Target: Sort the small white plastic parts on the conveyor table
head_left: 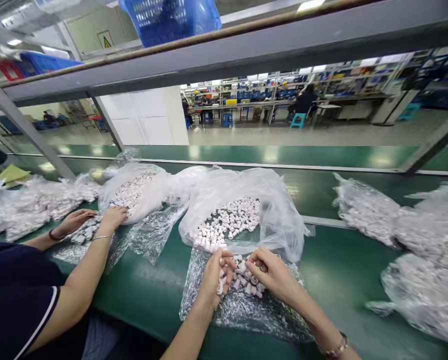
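Note:
My left hand (213, 276) is curled palm-up around a few small white plastic parts (221, 283), its thumb and forefinger nearly together at the top. Facing it, my right hand (272, 272) has its fingers bent down and drawn together at the edge of a loose pile of white plastic parts (248, 283); whatever its fingertips hold is too small to make out. The pile rests on a clear crinkled plastic bag (261, 320). Just beyond lies an open translucent bag (284, 215) with many more small white parts (229, 220) spilling inside it.
At left, a co-worker's hands (113, 217) handle similar parts beside another open bag (158, 187). Filled bags (430, 225) lie on the right of the green table (332, 280). A shelf beam (246, 50) crosses overhead, carrying a blue basket (171, 20).

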{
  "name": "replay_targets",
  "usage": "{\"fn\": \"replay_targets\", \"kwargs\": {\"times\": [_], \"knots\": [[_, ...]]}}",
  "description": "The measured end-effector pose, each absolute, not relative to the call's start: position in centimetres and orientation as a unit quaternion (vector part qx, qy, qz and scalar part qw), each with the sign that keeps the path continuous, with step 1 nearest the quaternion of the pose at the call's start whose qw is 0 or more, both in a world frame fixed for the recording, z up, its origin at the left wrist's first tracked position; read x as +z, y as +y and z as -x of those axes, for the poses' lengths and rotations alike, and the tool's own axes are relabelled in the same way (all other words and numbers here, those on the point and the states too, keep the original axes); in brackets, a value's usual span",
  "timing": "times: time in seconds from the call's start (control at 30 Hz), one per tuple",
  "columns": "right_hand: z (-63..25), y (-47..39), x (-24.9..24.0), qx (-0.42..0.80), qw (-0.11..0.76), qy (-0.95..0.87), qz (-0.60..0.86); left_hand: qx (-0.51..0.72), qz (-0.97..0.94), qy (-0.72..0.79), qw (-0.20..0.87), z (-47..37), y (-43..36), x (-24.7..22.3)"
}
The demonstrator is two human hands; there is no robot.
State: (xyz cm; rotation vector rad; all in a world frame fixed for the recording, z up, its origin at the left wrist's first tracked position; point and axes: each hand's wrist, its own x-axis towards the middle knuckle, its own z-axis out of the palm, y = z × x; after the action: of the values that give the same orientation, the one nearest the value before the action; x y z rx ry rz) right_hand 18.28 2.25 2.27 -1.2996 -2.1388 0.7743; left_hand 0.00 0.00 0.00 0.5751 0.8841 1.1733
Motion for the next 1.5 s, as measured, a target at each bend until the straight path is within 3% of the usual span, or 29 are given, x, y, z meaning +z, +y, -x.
{"fn": "replay_targets", "kwargs": {"times": [0.23, 0.6, 0.77, 1.0, 1.1, 1.33, 1.5], "knots": [[-18.3, 1.9, 2.4, 0.267, 0.274, -0.775, 0.503, 0.481, -0.291, 0.395, 0.726, -0.3, -0.4, 1.0], [-16.3, 0.5, 2.4, 0.328, 0.298, -0.795, 0.414, 0.391, -0.339, 0.382, 0.765, -1.4, -0.9, 0.1], [-17.4, 1.3, 3.0, 0.311, 0.333, -0.764, 0.457, 0.469, -0.157, 0.275, 0.825, 0.7, 0.7, -0.3], [-18.3, 1.9, 1.8, 0.220, 0.220, -0.801, 0.511, 0.591, 0.124, 0.076, 0.793, 4.2, 1.4, 0.2], [-18.3, 1.9, 1.3, 0.202, 0.217, -0.797, 0.526, 0.612, 0.174, 0.040, 0.770, 4.5, 1.2, 0.6], [-17.0, 1.1, 1.4, 0.170, 0.330, -0.808, 0.458, 0.647, 0.180, 0.129, 0.730, 3.0, 1.6, 1.8], [-15.7, 0.0, 1.0, 0.119, 0.353, -0.852, 0.368, 0.629, 0.141, 0.173, 0.745, 0.4, 1.2, 2.4]]}}
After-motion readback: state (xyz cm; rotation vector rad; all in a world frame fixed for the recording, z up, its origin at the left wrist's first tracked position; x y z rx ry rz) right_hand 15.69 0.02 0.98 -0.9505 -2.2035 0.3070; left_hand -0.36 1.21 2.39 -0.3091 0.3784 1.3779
